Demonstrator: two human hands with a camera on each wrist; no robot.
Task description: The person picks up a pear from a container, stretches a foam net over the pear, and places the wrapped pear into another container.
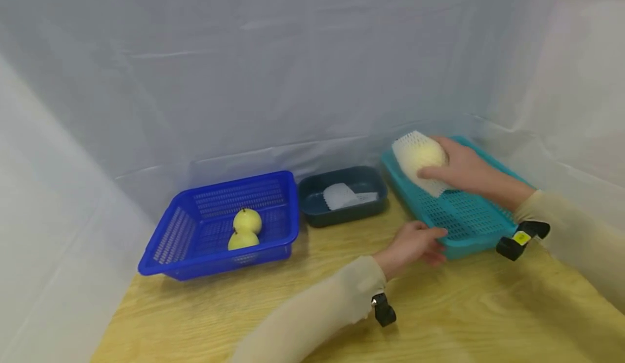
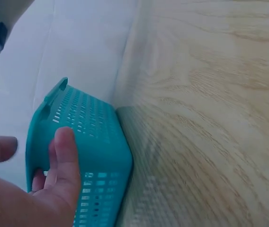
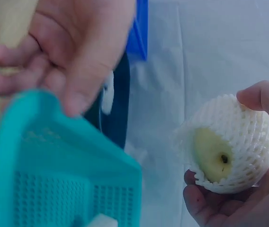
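Note:
My right hand (image 1: 461,169) grips a pale yellow pear (image 3: 210,153) wrapped in a white foam net (image 3: 248,137), holding it above the teal basket (image 1: 429,208). One end of the pear shows through the net's opening in the right wrist view. At the basket's near left corner is my left hand (image 1: 409,248), its thumb and fingers spread apart and holding nothing. Its fingertips (image 2: 64,139) are right at the basket wall in the left wrist view. A bit of something white (image 3: 102,221) shows inside the teal basket, mostly cut off by the frame.
A blue basket (image 1: 171,268) on the left holds two bare pears (image 1: 247,221). Between the baskets stands a dark green tray (image 1: 319,219) with white foam netting (image 1: 339,196) in it. The wooden table (image 1: 439,309) backs onto a plastic-sheeted wall (image 1: 293,81).

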